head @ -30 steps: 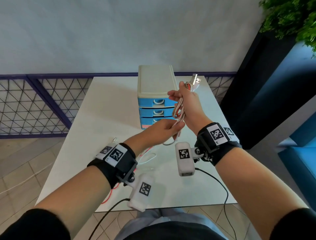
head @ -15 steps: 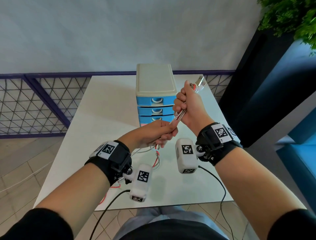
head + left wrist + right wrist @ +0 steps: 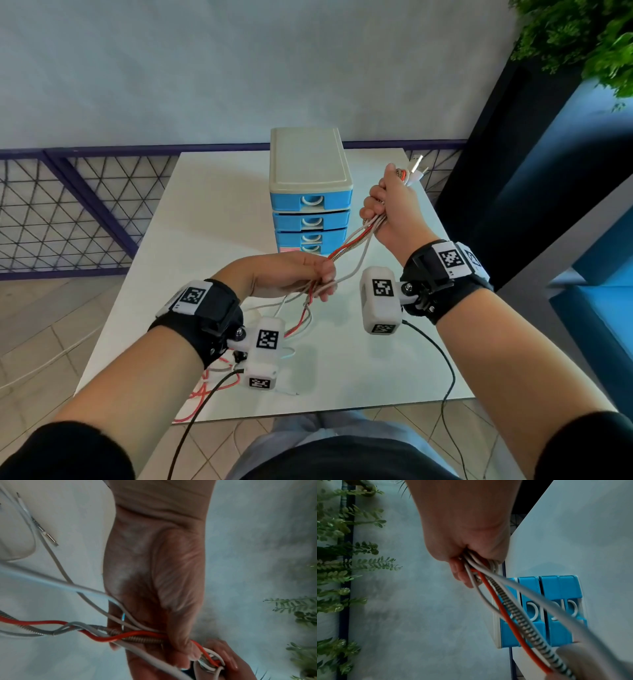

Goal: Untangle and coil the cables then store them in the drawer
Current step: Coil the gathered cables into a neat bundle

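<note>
A bundle of cables (image 3: 352, 245), white, red and braided, stretches between both hands above the white table (image 3: 212, 219). My right hand (image 3: 388, 209) grips the bundle's upper end in a fist, with the USB plugs (image 3: 416, 168) sticking out above it. My left hand (image 3: 308, 277) holds the same cables lower down, curled round them (image 3: 142, 637). The loose ends (image 3: 219, 377) trail down to the table near its front edge. In the right wrist view the cables (image 3: 510, 609) run from the fist toward the camera. The blue drawer unit (image 3: 310, 209) stands behind, its drawers closed.
A purple mesh fence (image 3: 68, 205) runs behind the table. A dark planter with green leaves (image 3: 575, 37) stands at the right. Black wrist-camera leads (image 3: 445, 377) hang off the table's front edge. Tiled floor (image 3: 44, 335) lies to the left.
My hands have drawn apart: the right hand rose up and to the right, the left slid down along the cables, so a longer stretch of the bundle shows between them.
</note>
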The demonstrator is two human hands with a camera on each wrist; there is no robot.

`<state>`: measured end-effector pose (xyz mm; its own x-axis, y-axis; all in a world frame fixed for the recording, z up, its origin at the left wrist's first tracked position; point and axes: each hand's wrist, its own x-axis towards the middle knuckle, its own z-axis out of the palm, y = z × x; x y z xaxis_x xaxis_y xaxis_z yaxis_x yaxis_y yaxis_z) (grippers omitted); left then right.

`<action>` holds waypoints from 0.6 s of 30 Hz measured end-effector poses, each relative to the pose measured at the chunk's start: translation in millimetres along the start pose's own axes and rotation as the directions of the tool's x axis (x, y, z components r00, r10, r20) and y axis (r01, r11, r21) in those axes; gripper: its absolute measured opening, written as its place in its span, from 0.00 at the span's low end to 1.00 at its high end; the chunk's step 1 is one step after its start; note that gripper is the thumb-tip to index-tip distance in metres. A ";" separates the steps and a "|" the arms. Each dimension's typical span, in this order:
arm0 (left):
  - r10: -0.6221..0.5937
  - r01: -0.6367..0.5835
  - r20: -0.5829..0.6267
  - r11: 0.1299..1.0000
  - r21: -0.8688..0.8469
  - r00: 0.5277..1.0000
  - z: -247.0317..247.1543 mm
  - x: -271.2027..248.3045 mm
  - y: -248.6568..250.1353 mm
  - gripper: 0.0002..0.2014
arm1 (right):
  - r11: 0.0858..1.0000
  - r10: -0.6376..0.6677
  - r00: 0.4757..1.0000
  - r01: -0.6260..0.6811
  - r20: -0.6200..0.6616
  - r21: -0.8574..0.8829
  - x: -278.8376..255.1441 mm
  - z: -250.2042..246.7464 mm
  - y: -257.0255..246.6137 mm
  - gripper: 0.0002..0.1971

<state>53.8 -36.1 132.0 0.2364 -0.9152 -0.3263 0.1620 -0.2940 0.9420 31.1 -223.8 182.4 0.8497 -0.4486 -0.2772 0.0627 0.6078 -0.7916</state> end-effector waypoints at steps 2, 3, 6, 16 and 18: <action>-0.025 0.028 -0.045 0.996 0.083 0.999 3.2 0.8 4.9 0.16 | 0.999 -0.015 1.000 0.014 -0.021 -0.037 1.8 -1.6 -0.4 0.18; -0.030 0.042 -0.073 0.983 0.178 0.997 6.7 2.7 8.3 0.18 | 0.998 -0.026 0.999 0.024 -0.032 -0.061 2.4 -1.2 0.5 0.18; 0.106 0.030 -0.238 0.863 0.505 0.965 19.3 15.9 11.1 0.16 | 0.994 -0.050 0.996 0.041 -0.078 -0.104 0.7 4.4 5.9 0.17; 0.443 -0.131 -0.367 0.765 0.631 0.818 32.1 27.6 -11.5 0.11 | 0.984 0.065 0.986 -0.038 -0.155 0.174 8.2 0.0 8.0 0.17; 0.358 -0.160 -0.396 0.878 0.452 0.845 30.8 26.7 -8.8 0.17 | 0.968 0.096 0.986 -0.062 -0.133 0.242 10.6 -4.8 7.4 0.18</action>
<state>29.1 -66.5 117.4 0.6375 -0.7698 0.0301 -0.3282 -0.2361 0.9146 38.1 -227.2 170.9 0.7742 -0.4714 -0.4223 0.1350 0.7750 -0.6174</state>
